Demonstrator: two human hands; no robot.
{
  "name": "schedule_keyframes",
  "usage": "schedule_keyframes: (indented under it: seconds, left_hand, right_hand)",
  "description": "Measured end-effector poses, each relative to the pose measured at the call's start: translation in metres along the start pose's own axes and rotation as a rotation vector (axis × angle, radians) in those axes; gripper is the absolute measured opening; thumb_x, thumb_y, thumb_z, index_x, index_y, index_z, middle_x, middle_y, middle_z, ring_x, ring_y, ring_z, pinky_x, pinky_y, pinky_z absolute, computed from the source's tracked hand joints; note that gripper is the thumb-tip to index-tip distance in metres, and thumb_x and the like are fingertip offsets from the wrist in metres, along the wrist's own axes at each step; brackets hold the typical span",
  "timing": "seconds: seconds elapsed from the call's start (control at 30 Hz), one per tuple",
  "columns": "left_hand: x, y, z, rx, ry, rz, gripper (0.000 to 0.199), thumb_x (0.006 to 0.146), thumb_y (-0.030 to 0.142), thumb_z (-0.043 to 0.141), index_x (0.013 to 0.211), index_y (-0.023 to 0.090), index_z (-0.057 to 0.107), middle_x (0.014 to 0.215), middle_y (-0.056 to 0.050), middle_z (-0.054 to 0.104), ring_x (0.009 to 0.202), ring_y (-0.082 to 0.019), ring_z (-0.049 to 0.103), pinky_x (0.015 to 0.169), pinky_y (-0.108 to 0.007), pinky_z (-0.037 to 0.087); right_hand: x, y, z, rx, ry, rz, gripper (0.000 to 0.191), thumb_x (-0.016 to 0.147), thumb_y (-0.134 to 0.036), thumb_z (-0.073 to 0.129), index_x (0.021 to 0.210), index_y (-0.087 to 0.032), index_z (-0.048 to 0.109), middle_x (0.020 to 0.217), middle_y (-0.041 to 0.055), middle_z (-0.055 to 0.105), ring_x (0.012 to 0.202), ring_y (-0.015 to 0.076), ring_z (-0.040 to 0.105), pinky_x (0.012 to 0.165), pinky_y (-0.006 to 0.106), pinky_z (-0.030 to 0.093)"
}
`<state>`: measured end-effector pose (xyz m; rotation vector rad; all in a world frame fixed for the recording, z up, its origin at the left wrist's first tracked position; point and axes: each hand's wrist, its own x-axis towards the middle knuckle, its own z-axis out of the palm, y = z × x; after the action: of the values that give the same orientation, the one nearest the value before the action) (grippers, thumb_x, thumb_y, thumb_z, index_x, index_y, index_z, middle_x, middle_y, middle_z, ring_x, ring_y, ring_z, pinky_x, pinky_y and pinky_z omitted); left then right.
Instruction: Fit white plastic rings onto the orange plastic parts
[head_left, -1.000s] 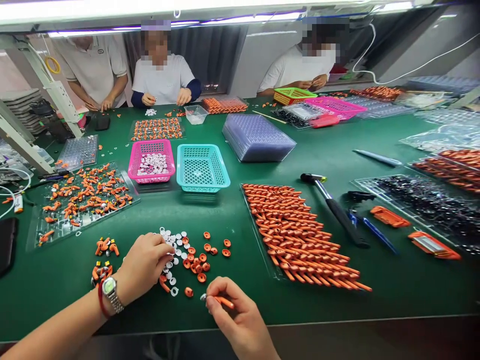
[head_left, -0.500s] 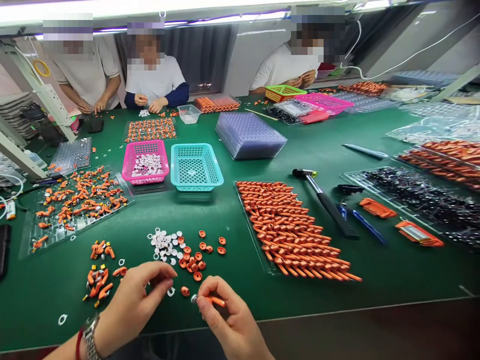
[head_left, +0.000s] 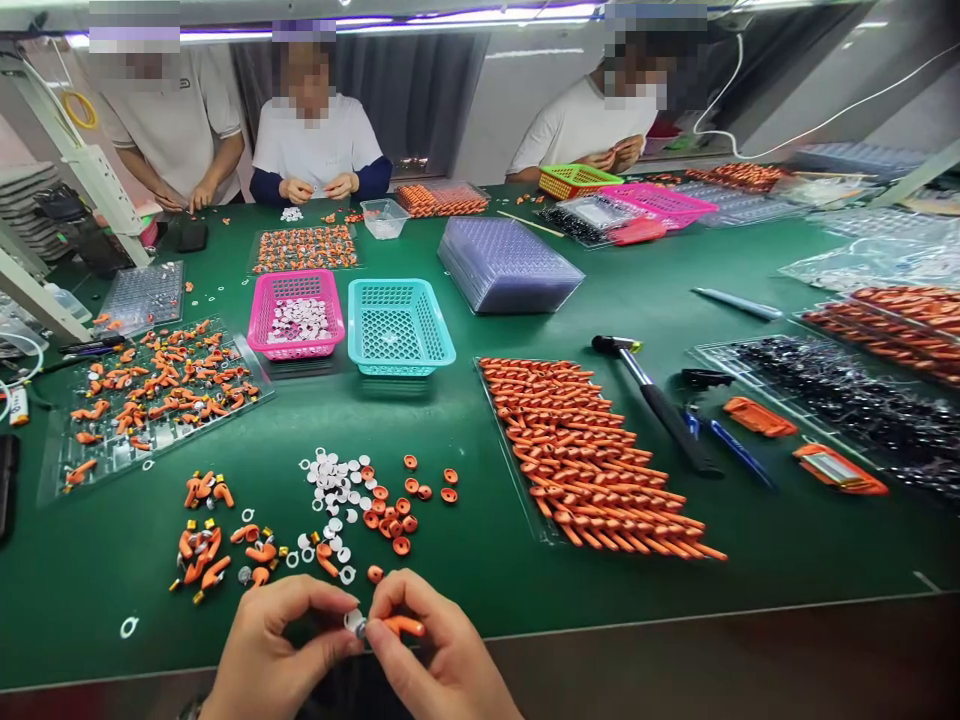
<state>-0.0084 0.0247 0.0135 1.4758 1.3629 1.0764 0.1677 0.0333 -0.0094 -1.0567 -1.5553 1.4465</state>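
Near the table's front edge, my right hand (head_left: 450,650) pinches an orange earbud part (head_left: 407,626) with a stem and a silvery round end. My left hand (head_left: 281,640) is closed at the fingertips on a small white ring-like piece (head_left: 352,621), held right against the silvery end; whether the two touch is hard to tell. Just beyond my fingers lie loose orange caps (head_left: 390,520) and a scatter of white discs (head_left: 334,480). Left of these is a group of orange earbud parts with yellowish tabs (head_left: 201,550), with a few white rings (head_left: 129,628) around.
Farther back stand a pink basket (head_left: 255,335) of white pieces and a turquoise basket (head_left: 401,368). Orange parts fill trays at left (head_left: 161,390) and right (head_left: 592,460). A hammer (head_left: 667,420) lies at right. Several co-workers sit or stand across the table (head_left: 525,600).
My left hand has picked up a white ring-like piece and brought it right and down to the earbud part. My right hand has shifted slightly left. The view has tilted a little.
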Motion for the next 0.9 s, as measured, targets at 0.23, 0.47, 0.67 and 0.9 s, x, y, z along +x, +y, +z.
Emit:
schedule_keyframes:
  seconds: [0.23,0.47,0.67,0.9]
  left_hand:
    - [-0.002,-0.002,0.004,0.068,0.011,0.12,0.022,0.068,0.006,0.08,0.08,0.025,0.077,0.068,0.005,0.076,0.058,-0.01,0.071,0.06,-0.01,0.055]
    - [-0.003,0.0,0.004,0.088,0.022,0.169,0.022,0.07,0.007,0.08,0.082,0.024,0.076,0.069,0.004,0.077,0.058,-0.012,0.072,0.06,-0.013,0.056]
    - [-0.001,0.002,0.004,0.114,0.011,0.209,0.018,0.074,0.009,0.078,0.082,0.025,0.074,0.069,0.005,0.076,0.059,-0.012,0.072,0.06,-0.012,0.056]
    - [-0.017,-0.008,0.003,0.095,0.064,0.126,0.02,0.081,0.018,0.075,0.097,0.029,0.068,0.084,0.004,0.076,0.073,-0.014,0.073,0.071,-0.017,0.057]
  right_hand:
    - [0.002,0.001,0.001,-0.064,-0.001,0.002,0.015,0.089,-0.027,0.05,0.077,-0.019,0.053,0.067,-0.0033,0.05,0.067,0.0146,0.053,0.097,0.035,0.042]
    - [0.001,0.001,0.002,-0.054,0.029,-0.02,0.013,0.088,-0.025,0.053,0.077,-0.02,0.055,0.066,-0.0033,0.052,0.062,0.0139,0.05,0.09,0.034,0.045]
    - [0.0,0.003,0.004,-0.061,0.041,-0.035,0.014,0.089,-0.026,0.052,0.077,-0.02,0.053,0.066,-0.0036,0.048,0.059,0.0136,0.047,0.084,0.032,0.047]
    - [-0.001,0.0,0.002,-0.038,0.042,-0.036,0.015,0.092,-0.032,0.055,0.085,-0.02,0.059,0.074,0.0,0.058,0.067,0.0156,0.055,0.079,0.029,0.048]
